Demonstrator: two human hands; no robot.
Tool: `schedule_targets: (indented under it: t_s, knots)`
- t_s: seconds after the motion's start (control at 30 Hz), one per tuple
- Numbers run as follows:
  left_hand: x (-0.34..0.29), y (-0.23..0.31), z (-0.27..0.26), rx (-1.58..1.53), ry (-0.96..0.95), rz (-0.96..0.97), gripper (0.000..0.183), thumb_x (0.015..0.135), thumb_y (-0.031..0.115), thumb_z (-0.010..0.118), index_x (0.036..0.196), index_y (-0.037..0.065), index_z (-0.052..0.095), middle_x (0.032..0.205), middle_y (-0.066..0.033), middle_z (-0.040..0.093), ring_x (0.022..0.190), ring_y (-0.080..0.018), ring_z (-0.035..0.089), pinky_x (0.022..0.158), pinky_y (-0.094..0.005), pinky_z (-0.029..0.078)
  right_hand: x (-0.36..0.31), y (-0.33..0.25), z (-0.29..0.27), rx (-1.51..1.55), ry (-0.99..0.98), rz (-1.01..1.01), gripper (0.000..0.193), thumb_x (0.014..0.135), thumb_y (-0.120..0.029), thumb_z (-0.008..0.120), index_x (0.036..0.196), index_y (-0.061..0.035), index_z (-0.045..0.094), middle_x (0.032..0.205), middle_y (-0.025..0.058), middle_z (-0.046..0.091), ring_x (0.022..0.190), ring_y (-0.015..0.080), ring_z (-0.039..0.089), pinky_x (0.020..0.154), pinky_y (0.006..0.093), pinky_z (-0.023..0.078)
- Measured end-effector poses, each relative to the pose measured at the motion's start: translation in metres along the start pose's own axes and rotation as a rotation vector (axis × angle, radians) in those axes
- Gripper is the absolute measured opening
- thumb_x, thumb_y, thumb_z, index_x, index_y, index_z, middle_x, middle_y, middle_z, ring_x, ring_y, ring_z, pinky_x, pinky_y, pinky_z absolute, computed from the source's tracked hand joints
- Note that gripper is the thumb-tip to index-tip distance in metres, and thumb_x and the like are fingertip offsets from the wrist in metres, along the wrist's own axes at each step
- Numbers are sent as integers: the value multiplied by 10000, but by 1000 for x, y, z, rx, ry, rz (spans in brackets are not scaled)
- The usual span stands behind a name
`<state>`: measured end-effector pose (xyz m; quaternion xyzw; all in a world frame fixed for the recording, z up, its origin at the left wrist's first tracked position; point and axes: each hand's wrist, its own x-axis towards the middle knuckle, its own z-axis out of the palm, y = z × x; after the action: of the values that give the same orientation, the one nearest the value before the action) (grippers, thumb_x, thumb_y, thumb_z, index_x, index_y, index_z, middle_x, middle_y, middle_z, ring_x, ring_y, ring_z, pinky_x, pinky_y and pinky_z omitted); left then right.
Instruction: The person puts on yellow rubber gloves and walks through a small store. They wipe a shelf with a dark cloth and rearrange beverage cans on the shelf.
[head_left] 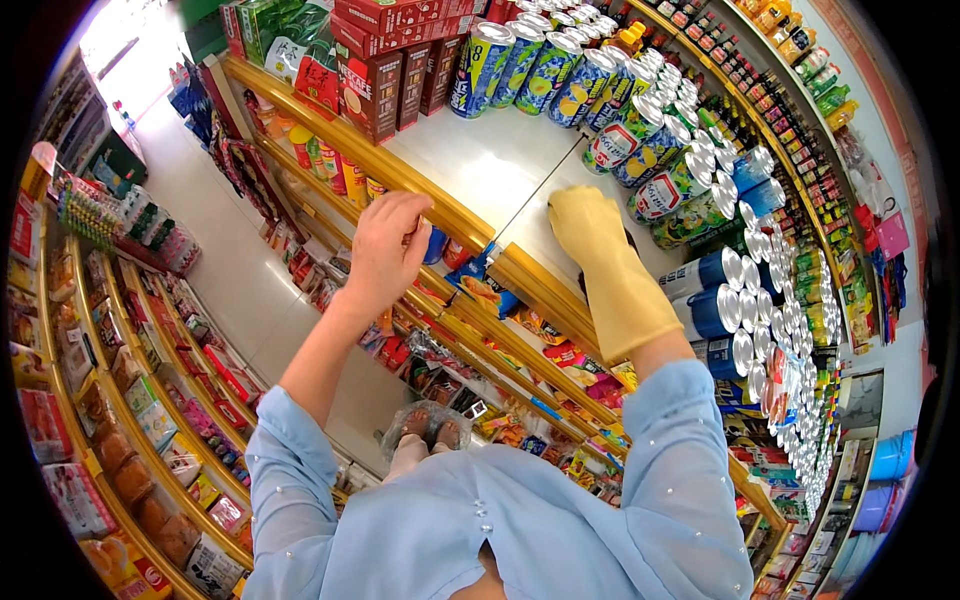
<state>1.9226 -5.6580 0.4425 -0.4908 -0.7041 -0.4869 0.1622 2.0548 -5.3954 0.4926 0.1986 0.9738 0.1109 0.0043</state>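
Note:
My left hand (386,248) is bare and hovers over the gold front rail (400,180) of the shelf, its fingers loosely curled, a gap between thumb and fingers, nothing visible in it. A yellow rubber glove (625,290) covers my right hand (590,225), which is over the white shelf top (480,195), left of the drink cans. Its fingers are bent down and closed; the glove hides what they hold. A dark edge shows beside the glove, too little to name. Nearest to it stands a red, white and green can (655,197).
Blue and green cans (548,72) line the back of the shelf top. Brown-red boxes (370,95) stand at its far left. Dark blue cans (712,308) are packed on the right. Snack packets (485,290) fill lower tiers. Across the aisle floor (250,270) runs another shelf (130,400).

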Motion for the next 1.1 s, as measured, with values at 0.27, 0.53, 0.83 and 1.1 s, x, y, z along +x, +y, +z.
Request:
schedule_targets:
  t_s: [0.27, 0.53, 0.83, 1.1]
  knots:
    - [36, -31, 22, 142, -90, 117, 271, 844, 104, 681, 1099, 24, 635, 1141, -128, 658, 1192, -334, 550, 1025, -447, 408, -84, 10, -15, 38, 56, -52, 164, 869, -132, 576, 971, -87, 696, 995, 91, 694, 1001, 311, 646, 805, 446, 540]
    - [54, -35, 37, 393, -445, -45, 346, 933, 327, 623, 1103, 28, 662, 1209, -122, 664, 1206, -300, 567, 1142, -607, 235, -120, 3, -10, 136, 391, -123, 264, 745, -48, 654, 1004, -36, 608, 1035, 99, 641, 1011, 306, 609, 839, 398, 526]
    - [67, -41, 52, 483, -486, 89, 318, 945, 370, 586, 824, 80, 632, 873, -124, 673, 890, -338, 649, 940, -588, 380, -136, 10, -15, 318, 475, -54, 224, 738, -131, 703, 902, -48, 573, 934, 95, 578, 954, 315, 553, 799, 437, 459]
    - [73, -55, 41, 575, -583, 72, 360, 981, 386, 524, 850, 73, 642, 880, -163, 701, 873, -366, 665, 1075, -621, 287, -143, -5, -16, 296, 536, 126, 285, 815, -226, 685, 1034, -56, 620, 1101, 104, 602, 1091, 310, 531, 882, 460, 426]
